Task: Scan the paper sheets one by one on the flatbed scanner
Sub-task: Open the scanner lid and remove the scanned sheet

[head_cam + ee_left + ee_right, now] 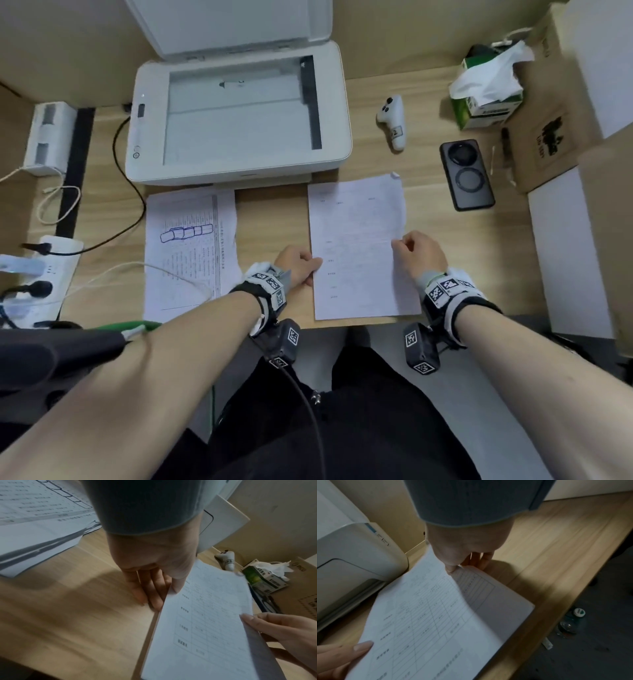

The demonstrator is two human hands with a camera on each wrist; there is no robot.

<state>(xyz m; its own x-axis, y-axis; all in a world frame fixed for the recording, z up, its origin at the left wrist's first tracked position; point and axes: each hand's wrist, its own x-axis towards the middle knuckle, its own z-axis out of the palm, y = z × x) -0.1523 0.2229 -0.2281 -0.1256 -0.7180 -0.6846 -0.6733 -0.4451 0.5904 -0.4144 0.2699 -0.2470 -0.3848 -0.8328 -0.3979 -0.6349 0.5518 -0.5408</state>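
Observation:
The white flatbed scanner stands at the back of the desk with its lid raised and its glass bare. In front of it at the right lies a small pile of printed forms. Its top sheet is lifted slightly. My left hand pinches its left edge, thumb on top in the left wrist view. My right hand pinches its right edge, baring the sheet underneath. A second pile of papers with a blue drawing lies to the left.
A white controller, a dark phone, a green tissue box and cardboard boxes fill the right side. A power strip with cables and a white device sit at the left. A bottle stands on the floor.

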